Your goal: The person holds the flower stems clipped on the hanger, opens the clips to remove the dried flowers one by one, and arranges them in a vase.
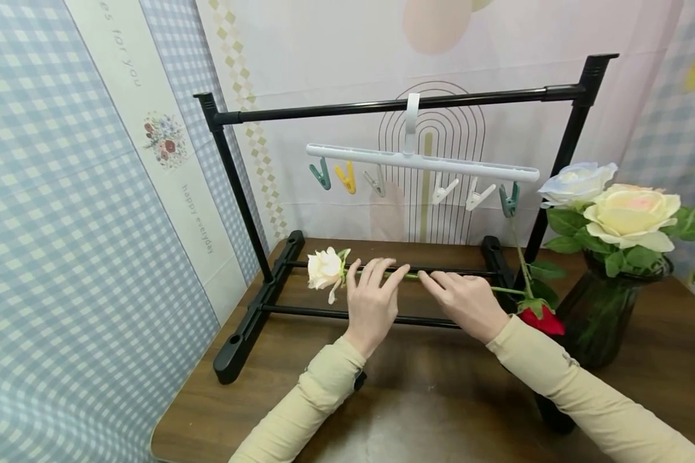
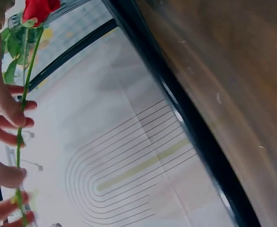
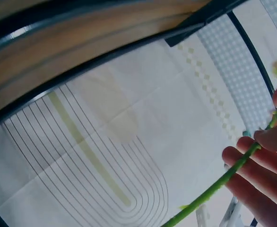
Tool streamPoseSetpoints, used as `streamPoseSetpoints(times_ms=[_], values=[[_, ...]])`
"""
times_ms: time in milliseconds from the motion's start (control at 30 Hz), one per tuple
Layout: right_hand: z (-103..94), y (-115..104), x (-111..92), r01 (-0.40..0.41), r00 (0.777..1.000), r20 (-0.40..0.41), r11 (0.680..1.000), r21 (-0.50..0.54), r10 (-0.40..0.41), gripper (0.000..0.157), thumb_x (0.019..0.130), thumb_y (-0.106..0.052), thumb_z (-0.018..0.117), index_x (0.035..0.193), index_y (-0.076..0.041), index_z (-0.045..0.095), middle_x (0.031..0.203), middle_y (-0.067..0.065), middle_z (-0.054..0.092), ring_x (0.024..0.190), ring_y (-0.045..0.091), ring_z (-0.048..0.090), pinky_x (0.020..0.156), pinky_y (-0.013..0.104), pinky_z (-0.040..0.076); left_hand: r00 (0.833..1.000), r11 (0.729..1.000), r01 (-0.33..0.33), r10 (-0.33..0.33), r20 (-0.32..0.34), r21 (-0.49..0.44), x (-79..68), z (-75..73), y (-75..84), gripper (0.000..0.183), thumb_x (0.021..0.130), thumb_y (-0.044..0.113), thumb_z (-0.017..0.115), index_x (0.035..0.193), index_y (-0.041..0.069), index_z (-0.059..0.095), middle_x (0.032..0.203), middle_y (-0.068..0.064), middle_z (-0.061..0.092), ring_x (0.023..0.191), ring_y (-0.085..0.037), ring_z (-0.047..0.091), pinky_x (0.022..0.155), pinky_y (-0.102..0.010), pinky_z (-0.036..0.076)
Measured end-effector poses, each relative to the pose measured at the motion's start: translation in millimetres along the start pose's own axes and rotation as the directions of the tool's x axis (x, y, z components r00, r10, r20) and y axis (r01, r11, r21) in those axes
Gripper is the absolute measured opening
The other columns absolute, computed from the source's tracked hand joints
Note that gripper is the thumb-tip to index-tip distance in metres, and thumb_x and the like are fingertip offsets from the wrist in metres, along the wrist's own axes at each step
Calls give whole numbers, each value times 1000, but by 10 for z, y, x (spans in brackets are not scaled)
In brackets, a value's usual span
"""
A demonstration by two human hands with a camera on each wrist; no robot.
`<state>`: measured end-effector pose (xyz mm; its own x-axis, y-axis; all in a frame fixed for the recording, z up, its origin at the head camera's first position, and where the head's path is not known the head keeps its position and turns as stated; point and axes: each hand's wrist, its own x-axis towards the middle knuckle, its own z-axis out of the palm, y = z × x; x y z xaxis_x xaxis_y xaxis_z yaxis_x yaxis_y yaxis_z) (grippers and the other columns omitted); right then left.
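A cream rose [image 1: 324, 267] lies level in front of the black rack, its bloom to the left. My left hand [image 1: 373, 299] pinches its green stem [image 3: 209, 190] near the bloom, between thumb and fingers. Farther right along the same stem, my right hand [image 1: 466, 302] pinches it too. The stem's right end overlaps a red rose [image 1: 543, 319], which hangs bloom-down by its stem below the right green clip [image 1: 509, 199]. I cannot tell whether they touch. In the left wrist view the red rose [image 2: 38, 11] appears at the top left.
A white hanger [image 1: 423, 162] with several clips hangs from the rack's top bar [image 1: 347, 110]. On the right stands a dark glass vase [image 1: 599, 315] with white and cream roses. The rack's feet [image 1: 237, 347] rest on the wooden table [image 1: 197, 424].
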<state>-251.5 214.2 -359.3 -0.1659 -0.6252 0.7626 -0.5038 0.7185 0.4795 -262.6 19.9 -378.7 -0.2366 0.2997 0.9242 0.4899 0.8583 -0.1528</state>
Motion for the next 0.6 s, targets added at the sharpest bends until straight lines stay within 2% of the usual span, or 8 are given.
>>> streamPoseSetpoints(times_ms=[100, 233, 333, 400, 467, 500, 567, 600], values=[[-47, 58, 55, -28, 997, -70, 999, 17, 29, 45, 101, -8, 26, 112, -2, 70, 87, 11, 69, 58, 21, 64, 41, 30, 45, 994, 995, -80, 74, -81, -63, 57, -15, 30, 36, 86, 14, 68, 122, 22, 67, 129, -4, 63, 123, -22, 57, 109, -48, 37], [-150, 145, 150, -144, 973, -172, 988, 63, 153, 33, 100, -9, 41, 113, -4, 71, 85, 12, 72, 56, 23, 65, 38, 32, 41, 966, 966, -201, 167, -200, -164, 111, -16, 123, 40, 86, 14, 67, 126, 15, 64, 136, -12, 58, 129, -26, 53, 108, -47, 39], [-260, 241, 242, -287, 918, -231, 942, 176, 323, 23, 94, -7, 57, 110, -6, 73, 85, 12, 75, 57, 24, 67, 40, 33, 42, 956, 926, -233, 163, -243, -296, 166, -15, 250, 39, 87, 13, 67, 125, 8, 63, 134, -15, 58, 127, -27, 54, 107, -44, 41], [-353, 322, 294, -379, 857, -253, 881, 282, 449, 22, 88, -4, 65, 108, -6, 74, 86, 14, 76, 62, 18, 70, 47, 24, 48, 963, 883, -218, 126, -238, -416, 208, -15, 384, 40, 86, 12, 68, 125, 4, 62, 132, -16, 59, 126, -26, 55, 107, -41, 43], [-460, 411, 328, -441, 782, -258, 796, 415, 567, 23, 83, 2, 70, 105, -3, 75, 89, 17, 75, 71, 5, 72, 57, 13, 51, 979, 807, -169, 72, -189, -566, 255, -17, 554, 42, 86, 11, 68, 126, 1, 59, 131, -17, 60, 125, -25, 55, 107, -37, 43], [-516, 456, 336, -456, 747, -259, 756, 469, 612, 23, 81, 5, 71, 103, -1, 75, 88, 19, 75, 74, -2, 70, 62, 8, 50, 989, 754, -125, 42, -142, -645, 279, -15, 644, 44, 86, 9, 69, 128, 0, 57, 131, -16, 59, 125, -24, 55, 108, -35, 43], [-634, 538, 344, -476, 680, -249, 674, 566, 689, 23, 79, 8, 72, 102, 1, 75, 90, 9, 77, 78, -14, 65, 70, 1, 47, 1000, 625, -13, -3, -19, -780, 333, -23, 816, 50, 87, 7, 69, 133, 0, 52, 132, -15, 59, 126, -22, 55, 107, -31, 43], [-694, 575, 341, -481, 657, -237, 640, 599, 715, 23, 80, 8, 72, 102, 3, 75, 91, 3, 77, 80, -18, 63, 70, 1, 47, 999, 562, 46, -15, 45, -826, 361, -26, 890, 52, 87, 5, 68, 136, 0, 48, 134, -15, 58, 127, -21, 54, 108, -29, 42]])
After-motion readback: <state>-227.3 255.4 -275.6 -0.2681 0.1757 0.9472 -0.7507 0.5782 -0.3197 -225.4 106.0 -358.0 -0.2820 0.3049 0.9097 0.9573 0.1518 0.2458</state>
